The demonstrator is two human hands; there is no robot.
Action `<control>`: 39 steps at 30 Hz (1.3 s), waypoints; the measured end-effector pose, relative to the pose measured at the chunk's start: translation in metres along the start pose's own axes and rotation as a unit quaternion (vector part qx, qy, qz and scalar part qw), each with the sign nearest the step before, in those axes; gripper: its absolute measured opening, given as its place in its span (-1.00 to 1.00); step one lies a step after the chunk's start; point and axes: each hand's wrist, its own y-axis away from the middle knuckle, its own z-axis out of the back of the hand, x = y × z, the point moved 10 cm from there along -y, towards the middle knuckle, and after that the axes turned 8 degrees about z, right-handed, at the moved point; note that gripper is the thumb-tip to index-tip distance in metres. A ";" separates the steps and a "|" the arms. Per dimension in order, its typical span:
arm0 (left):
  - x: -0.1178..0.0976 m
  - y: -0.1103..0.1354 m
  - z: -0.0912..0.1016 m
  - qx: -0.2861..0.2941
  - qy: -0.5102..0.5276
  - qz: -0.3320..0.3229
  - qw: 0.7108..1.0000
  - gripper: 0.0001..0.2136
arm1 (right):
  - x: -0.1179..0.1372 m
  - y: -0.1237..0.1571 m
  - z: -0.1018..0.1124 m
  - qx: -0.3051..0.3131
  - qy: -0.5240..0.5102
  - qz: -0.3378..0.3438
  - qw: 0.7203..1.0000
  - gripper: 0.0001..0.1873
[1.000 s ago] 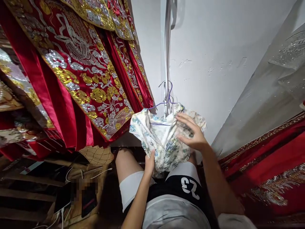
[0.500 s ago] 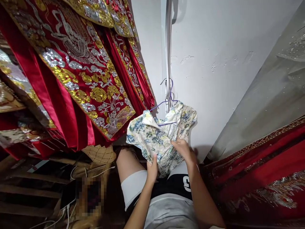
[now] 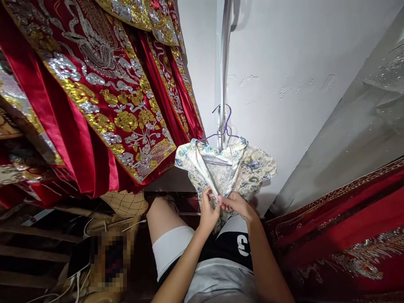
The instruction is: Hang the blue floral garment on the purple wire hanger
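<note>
A short-sleeved floral shirt [image 3: 252,168], white with blue and yellow print, hangs on a purple hanger [image 3: 226,126] in front of me. Its collar lies spread and the inside of the back shows through the neck opening. My left hand [image 3: 210,212] is closed on the shirt's front edge on the left side. Right beside it, my right hand [image 3: 235,204] pinches the front edge too, so both sets of fingertips meet at the middle of the shirt. The lower part of the shirt is partly hidden behind my hands and hangs above my lap.
Red gowns with gold and silver embroidery [image 3: 126,122] hang at the left. A white wall [image 3: 284,54] with a vertical metal pole [image 3: 223,63] stands ahead. Red sequined fabric [image 3: 356,235] fills the lower right. A wooden slatted rack [image 3: 34,252] with white cables is at lower left.
My left hand has moved up and right from the shirt's lower side to the front edge, beside my right hand. The shirt has turned to face me, its neck opening wider.
</note>
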 end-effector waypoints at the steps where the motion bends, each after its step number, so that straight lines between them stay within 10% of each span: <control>1: -0.001 -0.003 -0.004 0.015 0.018 0.007 1.000 -0.53 | 0.002 0.000 0.003 -0.010 -0.010 0.010 1.000 -0.45; 8: -0.013 0.009 -0.010 0.071 0.011 0.003 0.997 -0.94 | 0.023 0.006 0.020 -0.053 -0.060 0.070 0.994 -0.48; 19: -0.004 -0.002 -0.014 0.095 -0.044 -0.006 0.995 -0.92 | 0.192 -0.031 0.061 -0.177 -0.118 0.231 0.949 -0.55; 22: -0.038 -0.026 0.005 0.084 -0.018 -0.031 0.996 -0.87 | 0.186 -0.020 0.044 -0.154 -0.100 0.242 0.953 -0.55; 26: -0.142 -0.065 0.028 0.053 -0.001 -0.155 0.986 -0.67 | 0.186 -0.005 0.032 -0.147 -0.079 0.268 0.949 -0.58; 31: -0.239 -0.092 0.008 0.093 -0.117 -0.272 0.951 -0.86 | 0.199 0.000 0.034 -0.186 -0.040 0.329 0.925 -0.63; 35: -0.258 -0.101 0.027 0.044 -0.124 -0.284 0.950 -0.87 | 0.151 -0.010 0.045 -0.249 0.005 0.280 0.927 -0.65; 39: -0.212 -0.119 0.119 -0.147 0.055 -0.204 0.966 -0.89 | 0.079 -0.018 0.045 -0.250 0.001 0.188 0.950 -0.61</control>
